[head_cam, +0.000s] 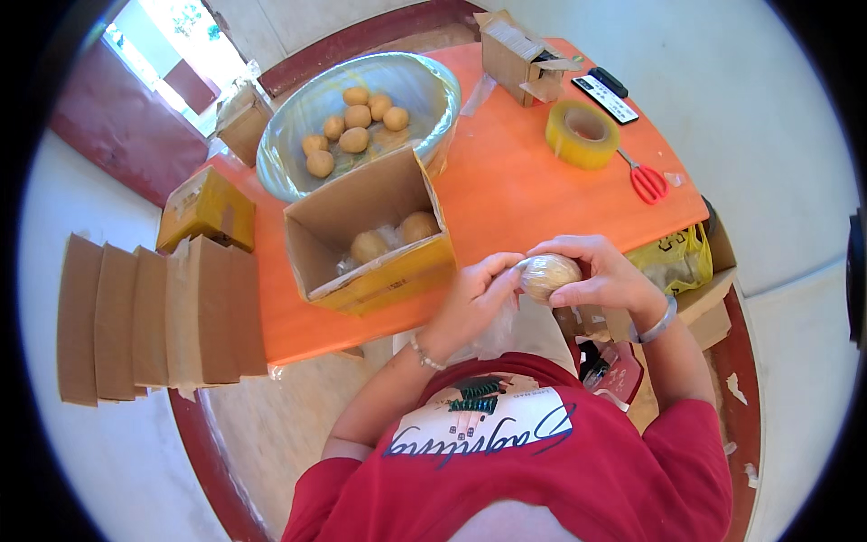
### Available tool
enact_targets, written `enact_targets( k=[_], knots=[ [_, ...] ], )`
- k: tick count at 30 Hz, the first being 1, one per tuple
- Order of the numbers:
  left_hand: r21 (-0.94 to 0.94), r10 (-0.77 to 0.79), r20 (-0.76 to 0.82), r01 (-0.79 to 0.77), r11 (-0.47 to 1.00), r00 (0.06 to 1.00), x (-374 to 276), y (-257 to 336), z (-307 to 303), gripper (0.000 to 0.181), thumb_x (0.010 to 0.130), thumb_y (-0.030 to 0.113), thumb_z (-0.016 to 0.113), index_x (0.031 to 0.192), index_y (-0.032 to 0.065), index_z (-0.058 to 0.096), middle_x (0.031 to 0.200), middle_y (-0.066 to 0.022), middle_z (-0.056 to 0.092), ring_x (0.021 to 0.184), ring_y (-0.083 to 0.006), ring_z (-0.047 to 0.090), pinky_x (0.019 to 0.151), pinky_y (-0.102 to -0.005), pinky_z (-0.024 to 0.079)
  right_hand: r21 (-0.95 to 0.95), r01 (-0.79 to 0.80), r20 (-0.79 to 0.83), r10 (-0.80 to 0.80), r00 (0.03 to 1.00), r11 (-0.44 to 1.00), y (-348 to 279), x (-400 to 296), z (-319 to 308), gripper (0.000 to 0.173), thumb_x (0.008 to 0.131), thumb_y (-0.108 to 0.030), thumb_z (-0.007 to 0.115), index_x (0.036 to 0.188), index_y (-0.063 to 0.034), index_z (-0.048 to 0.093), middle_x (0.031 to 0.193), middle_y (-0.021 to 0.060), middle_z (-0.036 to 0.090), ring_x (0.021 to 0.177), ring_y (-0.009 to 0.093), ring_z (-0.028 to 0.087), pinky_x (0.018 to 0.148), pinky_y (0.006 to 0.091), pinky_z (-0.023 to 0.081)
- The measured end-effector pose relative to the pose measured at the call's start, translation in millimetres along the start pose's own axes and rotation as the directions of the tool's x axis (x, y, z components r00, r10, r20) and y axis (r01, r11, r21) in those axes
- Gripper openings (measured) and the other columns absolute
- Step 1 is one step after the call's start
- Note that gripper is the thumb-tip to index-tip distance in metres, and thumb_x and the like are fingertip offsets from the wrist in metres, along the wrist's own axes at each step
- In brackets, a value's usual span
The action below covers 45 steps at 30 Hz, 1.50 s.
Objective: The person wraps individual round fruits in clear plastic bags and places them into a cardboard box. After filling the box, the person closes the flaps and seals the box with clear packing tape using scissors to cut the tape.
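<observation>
A round, pale brown fruit wrapped in clear plastic film (550, 276) is held in front of my body, off the table's near edge. My right hand (599, 274) grips it from the right with fingers and thumb. My left hand (484, 288) pinches the gathered film at the fruit's left side, and loose film hangs below. Left of my hands stands an uncovered cardboard box (379, 281) holding wrapped round fruits (370, 247). Behind it, a wide basin lined with plastic film (271, 159) contains several unwrapped round brown fruits (357, 116).
On the orange table (501, 183) lie a roll of yellowish tape (582, 152), red-handled scissors (649, 184) and a phone (605, 99). A small carton (504, 64) stands at the back. Flattened cartons (152, 318) and a yellow box (206, 210) are at the left.
</observation>
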State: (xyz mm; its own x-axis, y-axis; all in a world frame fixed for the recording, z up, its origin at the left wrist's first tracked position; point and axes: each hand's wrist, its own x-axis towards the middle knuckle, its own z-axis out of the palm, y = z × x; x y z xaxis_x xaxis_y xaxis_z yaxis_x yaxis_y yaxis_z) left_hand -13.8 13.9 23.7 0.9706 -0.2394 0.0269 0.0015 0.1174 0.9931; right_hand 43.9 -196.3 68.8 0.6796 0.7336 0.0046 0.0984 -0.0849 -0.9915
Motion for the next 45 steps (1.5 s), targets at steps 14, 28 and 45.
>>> enact_targets(
  k=[14,28,45],
  knots=[
    [0.826,0.488,-0.016,-0.264,0.498,0.873,1.1,2.2,14.9,0.025,0.076,-0.001,0.064,0.1,0.0022,0.067,0.084,-0.0096,0.057,0.078,-0.028,0.057,0.067,-0.0348,0.048,0.519,-0.162,-0.155,0.279,0.948,0.839,4.3,-8.0,22.2,0.037,0.092,-0.03,0.06,0.113,0.0002,0.061,0.081,0.0058,0.064,0.049,0.006,0.054,0.041,0.0173,0.04],
    [-0.33,-0.158,-0.026,0.141,0.934,0.987,4.4,9.7,17.9,0.027,0.089,0.011,0.065,0.112,-0.0031,0.06,0.104,-0.0039,0.063,0.092,-0.0074,0.057,0.083,-0.0242,0.048,-0.375,0.214,-0.441,-0.376,0.815,0.902,24.0,4.7,42.0,0.038,0.096,-0.027,0.052,0.12,0.0017,0.056,0.079,0.0145,0.065,0.068,0.026,0.065,0.06,0.0328,0.049],
    [-0.304,-0.092,-0.17,0.037,0.952,0.981,0.0,6.8,23.5,0.034,0.087,0.014,0.066,0.117,-0.0028,0.06,0.106,-0.0044,0.063,0.1,-0.0134,0.059,0.09,-0.0298,0.047,0.164,0.144,-0.522,-0.038,0.852,0.976,37.5,-6.6,41.4,0.02,0.087,0.006,0.056,0.104,0.003,0.067,0.089,0.0045,0.066,0.076,0.01,0.061,0.069,0.0236,0.049]
  ],
)
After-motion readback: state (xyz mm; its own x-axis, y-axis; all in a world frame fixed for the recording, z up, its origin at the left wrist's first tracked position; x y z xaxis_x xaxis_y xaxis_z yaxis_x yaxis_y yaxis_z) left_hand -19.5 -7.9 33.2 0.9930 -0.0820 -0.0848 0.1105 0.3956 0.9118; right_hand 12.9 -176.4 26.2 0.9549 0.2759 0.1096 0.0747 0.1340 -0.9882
